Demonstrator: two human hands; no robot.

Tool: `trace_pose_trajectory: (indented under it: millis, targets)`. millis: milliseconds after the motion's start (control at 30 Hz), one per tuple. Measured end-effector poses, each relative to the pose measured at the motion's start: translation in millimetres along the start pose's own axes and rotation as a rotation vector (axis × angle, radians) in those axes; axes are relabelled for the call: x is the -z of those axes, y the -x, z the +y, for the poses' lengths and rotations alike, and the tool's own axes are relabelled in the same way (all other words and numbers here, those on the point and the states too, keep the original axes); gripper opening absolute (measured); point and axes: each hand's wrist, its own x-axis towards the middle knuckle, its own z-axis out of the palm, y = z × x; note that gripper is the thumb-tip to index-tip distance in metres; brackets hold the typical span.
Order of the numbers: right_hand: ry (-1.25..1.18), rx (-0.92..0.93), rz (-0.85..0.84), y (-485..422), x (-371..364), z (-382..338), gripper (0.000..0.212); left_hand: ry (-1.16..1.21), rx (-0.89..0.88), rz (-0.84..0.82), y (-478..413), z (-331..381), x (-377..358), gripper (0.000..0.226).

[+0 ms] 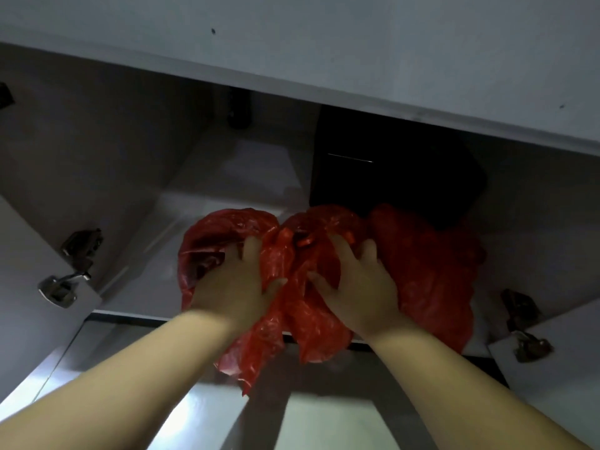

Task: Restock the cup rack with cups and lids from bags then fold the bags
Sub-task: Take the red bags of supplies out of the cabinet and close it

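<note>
Left hand [232, 282] fingers hidden inside red bags [428, 264], grip unclear; right hand [360, 287] fingers spread, clutching them.

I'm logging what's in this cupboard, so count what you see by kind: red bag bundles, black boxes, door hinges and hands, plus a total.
red bag bundles: 3, crumpled together
black box: 1
door hinges: 2
hands: 2, left hand and right hand
total: 8

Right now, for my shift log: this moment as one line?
place: open cabinet | left grip: holds red plastic bags | right grip: holds red plastic bags
</note>
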Motion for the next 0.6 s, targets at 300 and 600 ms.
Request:
trace_pose_trajectory:
  millis: [300,600]
  targets:
    - [0.045,-0.013,-0.307,-26,-18,-2,0.078,-0.117,0.043,-0.284,-30,-8,-18,0.084]
    - [0.012,0.043,-0.252,17,9,2,0.051,-0.092,-0.004,-0.198,21,-8,-6,0.059]
